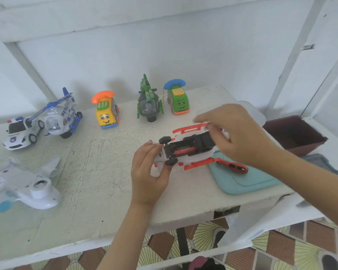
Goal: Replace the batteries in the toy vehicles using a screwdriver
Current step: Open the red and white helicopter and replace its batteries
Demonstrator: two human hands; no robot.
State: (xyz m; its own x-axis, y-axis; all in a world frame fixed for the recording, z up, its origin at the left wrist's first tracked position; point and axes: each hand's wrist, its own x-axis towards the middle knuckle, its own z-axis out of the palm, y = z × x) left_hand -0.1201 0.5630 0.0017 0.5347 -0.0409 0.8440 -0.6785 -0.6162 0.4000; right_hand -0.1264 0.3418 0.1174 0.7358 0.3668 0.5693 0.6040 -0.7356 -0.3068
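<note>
Closest to the lens is the left hand, lower centre of the frame, thumb and fingers wrapped round the white end of the flipped toy, holding it just above the table. Its belly faces up with the battery bay open, and a red battery is sitting in the slot. The long axis runs from that hand toward the right of the frame, tilting slightly up, with thin red side pieces sticking out both ways. The right hand hovers over the black far end, fingers curled, but it's blurry, so I honestly can't tell if it's pinching anything. Looks like light, hollow, stiff plastic to me, so I'd grab the body, not those snappy red bits. The screwdriver is lying on the teal mat just right of the toy.
</note>
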